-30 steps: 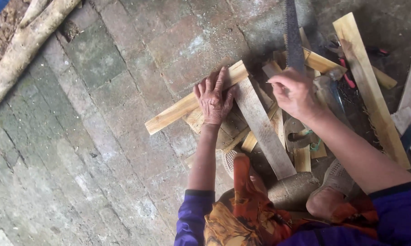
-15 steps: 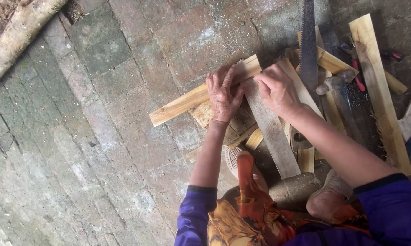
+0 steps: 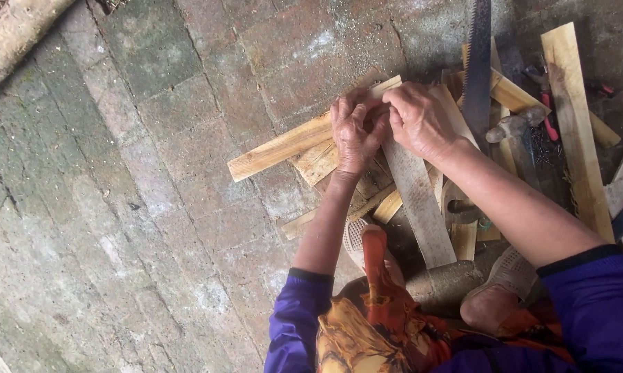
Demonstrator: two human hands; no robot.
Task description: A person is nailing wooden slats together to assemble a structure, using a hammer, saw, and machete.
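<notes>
Left hand (image 3: 356, 131) lay palm-down on pale wooden slat (image 3: 290, 143), fingers bent, pressing it against brick floor (image 3: 152, 193). Right hand (image 3: 422, 121) met left at slat's far end, fingertips pinched there; what they pinched, too small to tell. Slat ran aslant over pile of offcuts. Grey plank (image 3: 422, 204) passed under both hands toward person's knees. Saw blade (image 3: 477, 62) stood just beside right hand; hammer (image 3: 515, 124) and long board (image 3: 573, 117) lay beyond.

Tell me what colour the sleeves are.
Purple sleeves, clearest in the head view.
</notes>
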